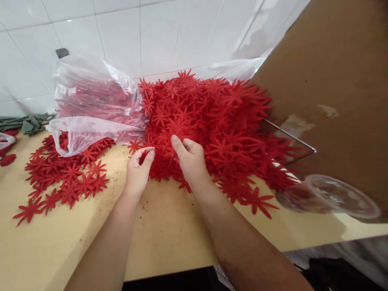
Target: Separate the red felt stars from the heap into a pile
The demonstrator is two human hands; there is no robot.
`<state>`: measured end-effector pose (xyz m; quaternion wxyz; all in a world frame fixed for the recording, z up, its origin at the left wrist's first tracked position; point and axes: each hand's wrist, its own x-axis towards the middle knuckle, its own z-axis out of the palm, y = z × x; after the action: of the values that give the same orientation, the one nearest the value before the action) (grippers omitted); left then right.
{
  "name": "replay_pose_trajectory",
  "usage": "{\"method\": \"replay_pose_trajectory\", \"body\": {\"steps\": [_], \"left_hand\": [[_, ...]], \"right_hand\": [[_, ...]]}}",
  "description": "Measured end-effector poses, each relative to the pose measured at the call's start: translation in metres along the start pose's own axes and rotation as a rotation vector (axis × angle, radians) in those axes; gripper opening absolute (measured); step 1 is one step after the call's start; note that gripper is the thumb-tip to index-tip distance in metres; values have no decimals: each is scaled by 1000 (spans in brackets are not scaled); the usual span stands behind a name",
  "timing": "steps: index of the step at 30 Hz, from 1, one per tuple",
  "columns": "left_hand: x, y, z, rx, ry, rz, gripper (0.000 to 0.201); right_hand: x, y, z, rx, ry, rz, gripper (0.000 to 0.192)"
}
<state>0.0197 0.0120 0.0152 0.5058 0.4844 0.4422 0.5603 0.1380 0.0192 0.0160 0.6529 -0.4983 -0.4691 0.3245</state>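
left hand [138,171]: fingers pinched on edge of big pile of red star-shaped felt flower cutouts [212,121] | right hand [189,159]: fingers curled, gripping cutouts at pile's near edge | pile sat mid pale wooden worktop [169,226], against white tiled wall [136,36] | clear plastic bag [91,105] just left of pile

One camera only, on my head, looking forward and steeply down over pale wooden tabletop [169,230]. View close: my forearms enter from bottom edge, my left hand [138,171] and right hand [189,159] sit near frame centre. Facing white tiled wall [157,36], which fills top band. Large heap of red felt flower cut-outs [218,121] straight ahead. Brown cardboard sheet [333,81] crowds right side, very near lens. Table's near edge at bottom. No second view to share ground with.
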Motion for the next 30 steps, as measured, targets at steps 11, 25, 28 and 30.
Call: {"method": "replay_pose_trajectory", "body": {"steps": [11,25,28,30], "left_hand": [[1,3,-4,-196,-19,-27,15],[5,3,-10,-187,78,-38,20],[4,5,-9,-169,76,-38,21],[3,5,-9,-167,78,-34,20]], "right_hand": [[-12,-8,11,-92,-353,-59,51],[-3,4,8,20,-169,-37,23],[3,14,6,29,-55,0,18],[6,21,3,8,-13,-5,18]]}}
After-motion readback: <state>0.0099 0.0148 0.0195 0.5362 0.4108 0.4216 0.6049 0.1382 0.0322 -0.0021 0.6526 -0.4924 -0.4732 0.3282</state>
